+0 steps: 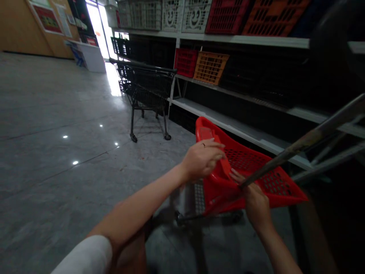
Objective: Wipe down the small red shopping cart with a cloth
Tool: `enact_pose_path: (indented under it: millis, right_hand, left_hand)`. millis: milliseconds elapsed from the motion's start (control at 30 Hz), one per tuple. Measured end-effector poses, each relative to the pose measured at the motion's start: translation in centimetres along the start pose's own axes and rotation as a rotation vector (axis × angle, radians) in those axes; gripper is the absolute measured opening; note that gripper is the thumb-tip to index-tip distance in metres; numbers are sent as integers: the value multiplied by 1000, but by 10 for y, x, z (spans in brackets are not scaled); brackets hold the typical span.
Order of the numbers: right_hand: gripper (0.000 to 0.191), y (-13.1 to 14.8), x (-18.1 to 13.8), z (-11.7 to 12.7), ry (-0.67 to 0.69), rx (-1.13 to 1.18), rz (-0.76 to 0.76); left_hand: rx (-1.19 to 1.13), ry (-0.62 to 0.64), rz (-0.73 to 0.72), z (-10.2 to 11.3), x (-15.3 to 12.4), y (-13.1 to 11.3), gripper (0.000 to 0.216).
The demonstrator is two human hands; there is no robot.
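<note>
A red plastic shopping cart (228, 205) with perforated walls stands low in front of me, slanting to the right. My left hand (203, 158) is closed over its near end, the fingers bent across a red flap (224, 161). On the near rim of the same cart rests my right hand (258, 203), fingers together against the flap's lower end. A worn metal pole (302, 146) cuts diagonally in front of that hand and covers part of its fingers. Under the cart, a caster (178, 217) shows dimly.
A black shopping cart (145, 87) stands ahead beside white metal shelving (196, 108). On the shelves are white crates, a red crate (186, 62) and an orange crate (211, 67). Grey shiny floor (71, 140) spreads left, toward a white counter (89, 57) near a bright doorway.
</note>
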State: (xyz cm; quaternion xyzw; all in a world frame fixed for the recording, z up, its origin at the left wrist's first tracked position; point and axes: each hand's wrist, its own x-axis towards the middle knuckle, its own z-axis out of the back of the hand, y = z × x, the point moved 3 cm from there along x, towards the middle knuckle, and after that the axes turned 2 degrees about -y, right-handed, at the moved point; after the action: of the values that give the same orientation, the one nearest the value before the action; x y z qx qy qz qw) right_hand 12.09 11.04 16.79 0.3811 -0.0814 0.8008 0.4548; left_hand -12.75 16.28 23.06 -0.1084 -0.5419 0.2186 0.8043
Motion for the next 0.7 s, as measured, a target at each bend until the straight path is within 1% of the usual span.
enact_pose_path:
  millis: [100,167,233,267,300,367,467,533,567,600,633,700]
  right_hand:
    - [56,-7,-12,9,-63,62,-43]
    - [61,-10,-17,16,-53,87,-59]
    - [65,-12,-22,22,1,101,-68]
    - [67,-14,-23,24,33,103,-74]
    - [69,-16,-24,26,63,105,-79]
    - [76,-23,-24,30,98,113,-83]
    - [81,-36,-28,38,123,112,-94]
    - [76,-36,-36,43,109,97,-134]
    - [70,-30,-41,47,69,86,-171]
    - [64,-20,-47,51,-10,65,-219]
    - [58,-5,-52,56,-131,31,-269]
    - [49,35,-58,66,-412,-74,-335]
  left_hand:
    - [-111,-81,240,4,35,39,53]
    - [-131,-110,372,7,56,65,59]
    - [-136,-135,451,8,74,79,58]
    - [-154,-144,471,7,80,80,57]
    - [-188,-141,479,4,83,75,56]
    - [-286,-88,457,-7,81,53,51]
    - [-518,63,390,-33,59,1,38]
    - [-673,167,348,-51,43,-29,36]
    - [-713,205,334,-59,39,-39,37]
    - [-719,219,329,-66,37,-45,38]
    - [-694,218,338,-72,39,-47,39]
    - [-581,176,381,-78,51,-41,43]
